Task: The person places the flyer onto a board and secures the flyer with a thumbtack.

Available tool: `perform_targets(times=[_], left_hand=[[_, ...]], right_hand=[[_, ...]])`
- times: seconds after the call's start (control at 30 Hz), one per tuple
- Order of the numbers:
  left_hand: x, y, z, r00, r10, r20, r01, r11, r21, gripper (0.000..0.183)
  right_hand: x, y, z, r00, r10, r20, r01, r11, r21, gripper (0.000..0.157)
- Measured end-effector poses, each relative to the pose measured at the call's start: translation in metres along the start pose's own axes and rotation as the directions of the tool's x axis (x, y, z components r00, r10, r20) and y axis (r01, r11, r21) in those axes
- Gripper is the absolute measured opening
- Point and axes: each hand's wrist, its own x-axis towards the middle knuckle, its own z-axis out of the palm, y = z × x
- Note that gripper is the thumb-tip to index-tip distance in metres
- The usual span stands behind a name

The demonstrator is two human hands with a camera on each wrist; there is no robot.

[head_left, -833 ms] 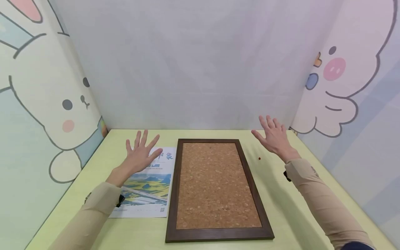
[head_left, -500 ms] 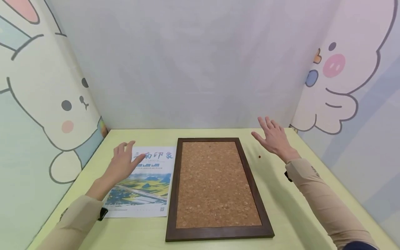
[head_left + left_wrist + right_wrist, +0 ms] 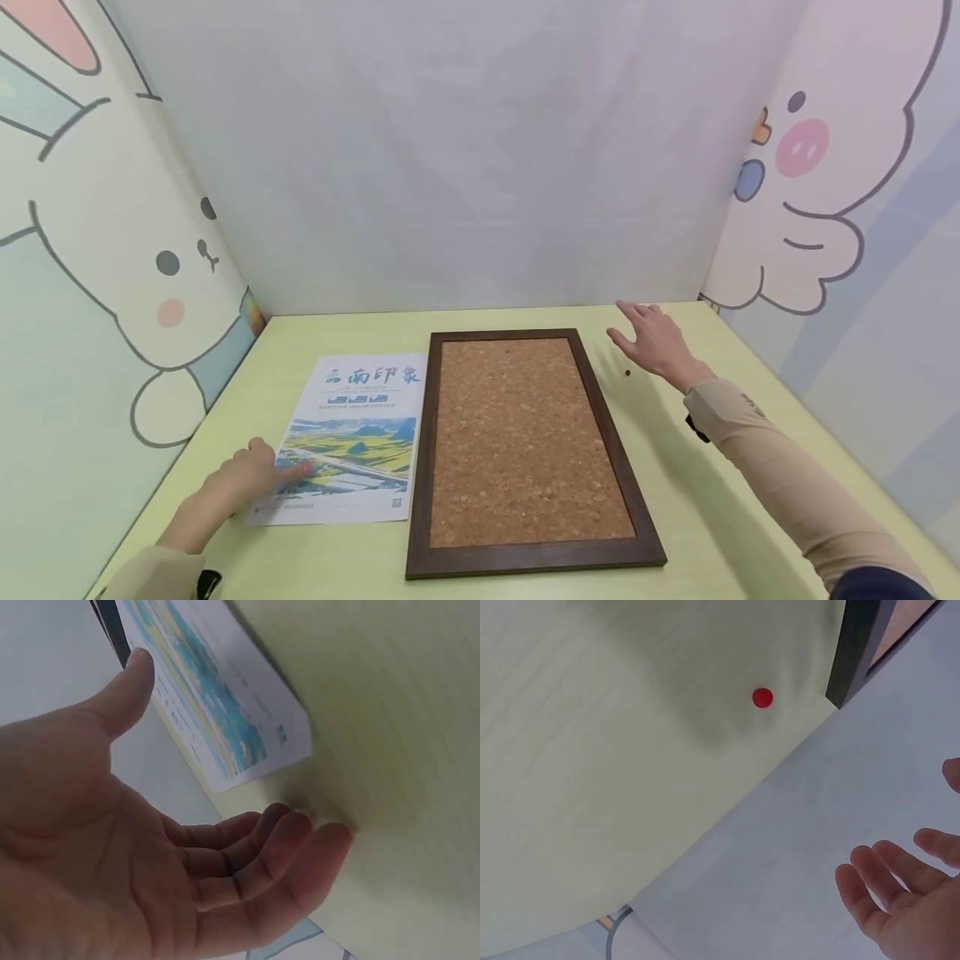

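Observation:
A printed poster sheet (image 3: pixel 363 442) with a landscape picture and large blue characters lies flat, left of the framed cork board (image 3: pixel 525 450). At its left edge is my left hand (image 3: pixel 243 475), low over the table, the thumb reaching over the picture. In the left wrist view my left fingers (image 3: pixel 270 877) are loosely bent by the sheet's corner, apart from the thumb, with nothing between them. My right hand (image 3: pixel 656 343) hovers right of the board's far corner with spread fingers, holding nothing. Near it a small red pushpin-like dot (image 3: pixel 762 697) lies on the table.
The board's dark wooden frame (image 3: pixel 540 557) borders the poster's right side. A pale green table (image 3: pixel 360 329) meets a light curtain wall (image 3: pixel 450 208) at the back. Side walls carry a cartoon rabbit (image 3: pixel 150 292) and a pale cartoon character (image 3: pixel 810 208).
My left hand has come down and toward me from above the poster to its left edge, uncovering the printed title. The right hand has lowered slightly, staying in much the same place.

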Motion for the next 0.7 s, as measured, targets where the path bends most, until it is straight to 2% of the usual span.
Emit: perform_targets(times=[0.2, 0.4, 0.57, 0.7], left_hand=[[-0.003, 0.001, 0.008, 0.999, -0.034, -0.006, 0.034, 0.999, 0.012, 0.102], [-0.004, 0.001, 0.011, 1.0, -0.004, -0.019, 0.004, 1.0, 0.007, 0.092], [-0.002, -0.001, 0.012, 1.0, 0.02, -0.024, -0.02, 1.0, -0.012, 0.098], [0.0, -0.001, 0.013, 1.0, 0.01, -0.017, -0.012, 0.994, -0.11, 0.084]], right_hand=[[-0.009, 0.002, 0.015, 0.998, 0.026, 0.066, -0.029, 0.999, 0.043, 0.052], [-0.021, 0.007, 0.028, 0.979, 0.086, 0.185, -0.11, 0.986, 0.122, 0.051], [-0.028, 0.012, 0.036, 0.938, 0.145, 0.316, -0.205, 0.965, 0.166, 0.056], [-0.032, 0.011, 0.039, 0.894, 0.194, 0.403, -0.288, 0.939, 0.187, 0.052]])
